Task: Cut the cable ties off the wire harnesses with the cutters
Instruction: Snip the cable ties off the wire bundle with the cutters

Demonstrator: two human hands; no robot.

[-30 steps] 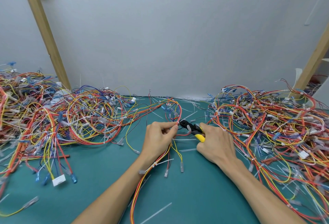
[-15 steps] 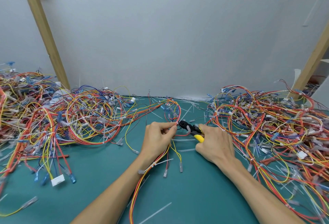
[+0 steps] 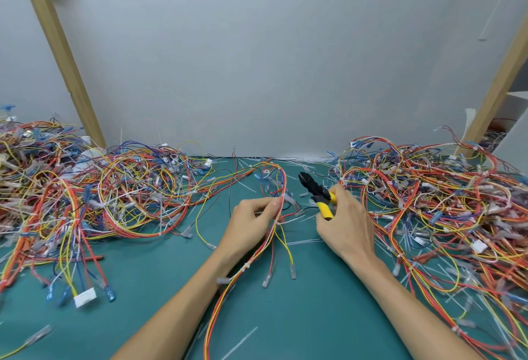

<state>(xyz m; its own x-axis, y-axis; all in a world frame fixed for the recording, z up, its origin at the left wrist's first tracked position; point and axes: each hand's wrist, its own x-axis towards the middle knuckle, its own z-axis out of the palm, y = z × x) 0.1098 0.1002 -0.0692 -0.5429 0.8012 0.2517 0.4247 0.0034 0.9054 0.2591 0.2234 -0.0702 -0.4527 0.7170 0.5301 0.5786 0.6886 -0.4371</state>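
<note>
The left hand (image 3: 251,222) pinches a loop of the wire harness (image 3: 281,185) between thumb and fingertips, and the bundle trails back under its wrist. Just right of that hand, clear of the wires, the right hand (image 3: 345,225) grips the yellow handles of the cutters (image 3: 317,191); I can't tell whether the blades are parted. The harness looks light and floppy, so I'd hold it close beside a cable tie (image 3: 245,267), where the wires bunch stiffer

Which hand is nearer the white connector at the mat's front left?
Left. The left hand grips a harness up and right of the connector; the right hand, holding the cutters, sits farther right.
</note>
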